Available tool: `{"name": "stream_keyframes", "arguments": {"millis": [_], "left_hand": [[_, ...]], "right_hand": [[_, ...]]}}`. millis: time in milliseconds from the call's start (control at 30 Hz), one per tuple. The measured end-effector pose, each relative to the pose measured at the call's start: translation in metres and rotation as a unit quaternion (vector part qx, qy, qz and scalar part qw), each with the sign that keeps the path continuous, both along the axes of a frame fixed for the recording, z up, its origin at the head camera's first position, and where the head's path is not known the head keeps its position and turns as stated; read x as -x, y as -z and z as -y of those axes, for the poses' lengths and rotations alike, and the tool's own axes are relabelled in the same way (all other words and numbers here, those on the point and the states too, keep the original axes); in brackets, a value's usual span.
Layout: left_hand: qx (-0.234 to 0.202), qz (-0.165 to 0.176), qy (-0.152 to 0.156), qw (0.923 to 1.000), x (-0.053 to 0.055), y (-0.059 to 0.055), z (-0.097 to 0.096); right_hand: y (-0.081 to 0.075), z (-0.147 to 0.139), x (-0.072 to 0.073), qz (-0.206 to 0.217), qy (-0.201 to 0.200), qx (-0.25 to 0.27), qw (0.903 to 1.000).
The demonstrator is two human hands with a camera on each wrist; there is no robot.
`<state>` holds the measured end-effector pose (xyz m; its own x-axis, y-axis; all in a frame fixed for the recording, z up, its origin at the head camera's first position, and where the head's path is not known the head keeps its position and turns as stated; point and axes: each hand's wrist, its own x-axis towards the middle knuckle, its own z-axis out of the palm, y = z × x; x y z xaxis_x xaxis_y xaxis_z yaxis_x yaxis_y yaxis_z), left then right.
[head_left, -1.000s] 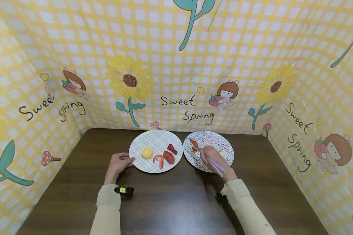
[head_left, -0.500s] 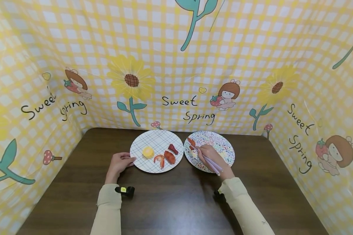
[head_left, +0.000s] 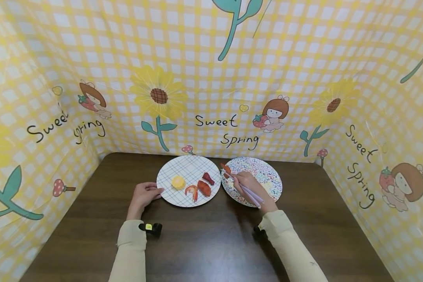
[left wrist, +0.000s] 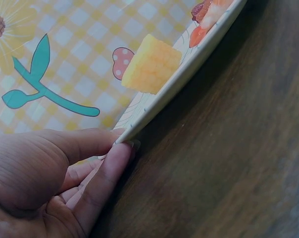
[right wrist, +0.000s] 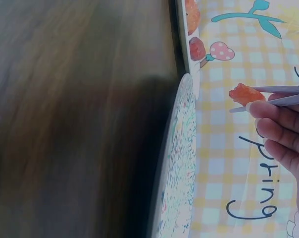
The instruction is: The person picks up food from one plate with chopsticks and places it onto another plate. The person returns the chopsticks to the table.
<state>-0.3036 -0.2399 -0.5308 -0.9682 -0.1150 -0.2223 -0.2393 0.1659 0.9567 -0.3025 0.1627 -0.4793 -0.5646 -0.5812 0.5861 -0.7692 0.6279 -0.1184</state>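
Observation:
My left hand (head_left: pixel 145 197) pinches the near-left rim of a white checked plate (head_left: pixel 183 164) between thumb and fingers. On that plate lie a yellow corn piece (left wrist: pixel 153 64), a shrimp (head_left: pixel 192 192), an orange-brown meat-like piece (head_left: pixel 204 188) and a dark red drumstick-like piece (head_left: pixel 208 178). My right hand (head_left: pixel 248 182) grips pale purple chopsticks (head_left: pixel 252 196) above the speckled plate (head_left: pixel 269 178). Between their tips is an orange-brown food piece (right wrist: pixel 247 94), raised over the speckled plate's left edge; its exact kind is unclear.
Both plates stand side by side near the back of a dark wooden table (head_left: pixel 211 243). A yellow checked cloth (head_left: pixel 211 90) with printed flowers and figures walls off the back and both sides.
My right hand has moved left with the chopsticks and the orange-brown piece, toward the checked plate. The left hand stays on the rim; the head view shifts slightly.

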Motion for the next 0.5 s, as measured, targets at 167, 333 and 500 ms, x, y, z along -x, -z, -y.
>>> {"name": "stream_keyframes", "arguments": {"millis": [167, 333, 500], "left_hand": [[-0.002, 0.001, -0.002, 1.0, 0.0, -0.001, 0.0], [-0.008, 0.002, -0.001, 1.0, 0.001, -0.001, 0.0], [-0.008, 0.003, -0.002, 1.0, 0.002, -0.001, 0.001]], "right_hand": [[0.0, 0.007, 0.003, 0.006, -0.011, 0.004, 0.9999], [-0.003, 0.016, 0.004, 0.03, -0.013, 0.012, 0.9994], [-0.008, 0.029, 0.007, 0.062, -0.013, 0.036, 0.9973]]}}
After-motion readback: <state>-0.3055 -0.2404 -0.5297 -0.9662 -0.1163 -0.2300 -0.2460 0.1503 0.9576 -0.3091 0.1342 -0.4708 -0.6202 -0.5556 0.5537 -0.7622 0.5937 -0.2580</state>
